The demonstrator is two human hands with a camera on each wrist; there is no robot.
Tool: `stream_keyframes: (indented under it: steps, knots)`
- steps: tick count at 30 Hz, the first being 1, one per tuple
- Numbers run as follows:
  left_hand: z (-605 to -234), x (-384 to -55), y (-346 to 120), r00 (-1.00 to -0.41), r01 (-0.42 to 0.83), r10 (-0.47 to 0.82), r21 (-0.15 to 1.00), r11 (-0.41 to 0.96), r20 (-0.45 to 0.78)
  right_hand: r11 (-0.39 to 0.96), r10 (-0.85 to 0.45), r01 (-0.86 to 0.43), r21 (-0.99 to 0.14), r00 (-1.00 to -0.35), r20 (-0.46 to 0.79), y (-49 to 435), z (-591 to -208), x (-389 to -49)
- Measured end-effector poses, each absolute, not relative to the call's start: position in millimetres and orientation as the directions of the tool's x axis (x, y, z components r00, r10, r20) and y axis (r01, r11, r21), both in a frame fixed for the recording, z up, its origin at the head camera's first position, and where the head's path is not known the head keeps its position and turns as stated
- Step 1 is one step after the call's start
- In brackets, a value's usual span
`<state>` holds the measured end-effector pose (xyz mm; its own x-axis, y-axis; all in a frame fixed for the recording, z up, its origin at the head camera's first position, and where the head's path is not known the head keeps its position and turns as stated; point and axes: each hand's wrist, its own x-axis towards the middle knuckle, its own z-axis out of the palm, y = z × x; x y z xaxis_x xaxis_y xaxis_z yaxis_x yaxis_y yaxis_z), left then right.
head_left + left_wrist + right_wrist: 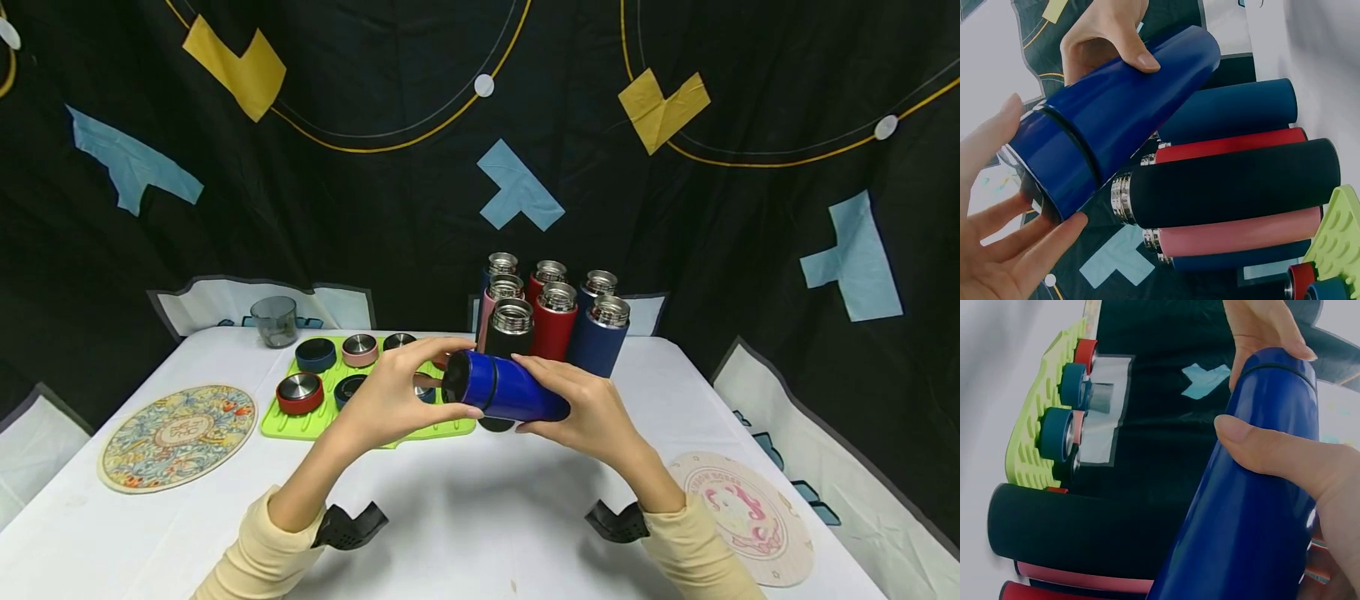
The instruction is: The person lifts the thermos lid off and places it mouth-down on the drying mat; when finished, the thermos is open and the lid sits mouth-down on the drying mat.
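A shiny blue thermos bottle (532, 393) is held tilted nearly on its side above the table. Its cap end, set off by a dark ring, points left. My left hand (390, 396) has thumb and fingers spread around that cap (1047, 162). My right hand (592, 408) grips the body near the other end, its thumb lying along the side in the right wrist view. Behind the bottle stand several lidless thermos bottles, among them a black one (512, 329), a red one (553, 325) and a dark blue one (600, 337).
A green mat (292, 427) at left carries several lids, including a red one (300, 393) and a pink one (360, 350). Behind it is a grey see-through cup (275, 321). Round patterned mats lie at left (180, 437) and right (742, 517).
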<state>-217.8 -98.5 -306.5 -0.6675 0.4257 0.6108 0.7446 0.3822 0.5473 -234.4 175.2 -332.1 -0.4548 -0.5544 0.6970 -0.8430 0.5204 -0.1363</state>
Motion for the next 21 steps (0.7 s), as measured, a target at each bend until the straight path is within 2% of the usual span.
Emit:
stream_keyframes:
  steps: [4, 7, 11, 15, 21]
  knots:
    - [-306.4, -216.1, -97.7, -0.696, 0.718, 0.409, 0.565, 0.407, 0.59, 0.526, -0.555, -0.841, -0.128, -0.453, 0.697, 175.4, -333.6, -235.4]
    - [-305.9, -216.1, -98.0, -0.694, 0.72, 0.432, 0.562, 0.407, 0.577, 0.507, -0.567, -0.843, -0.178, -0.482, 0.668, 177.5, -332.3, -234.8]
    - [-304.7, -216.8, -99.9, -0.628, 0.776, 0.528, 0.515, 0.364, 0.572, 0.47, -0.598, -0.838, -0.277, -0.533, 0.598, 181.0, -329.8, -233.5]
    - [-303.9, -217.4, -101.4, -0.554, 0.829, 0.592, 0.451, 0.33, 0.586, 0.465, -0.618, -0.828, -0.313, -0.557, 0.554, 182.0, -328.8, -234.4]
    - [-303.4, -219.1, -101.1, -0.529, 0.847, 0.588, 0.428, 0.316, 0.612, 0.466, -0.613, -0.829, -0.311, -0.555, 0.563, 182.5, -327.2, -234.9]
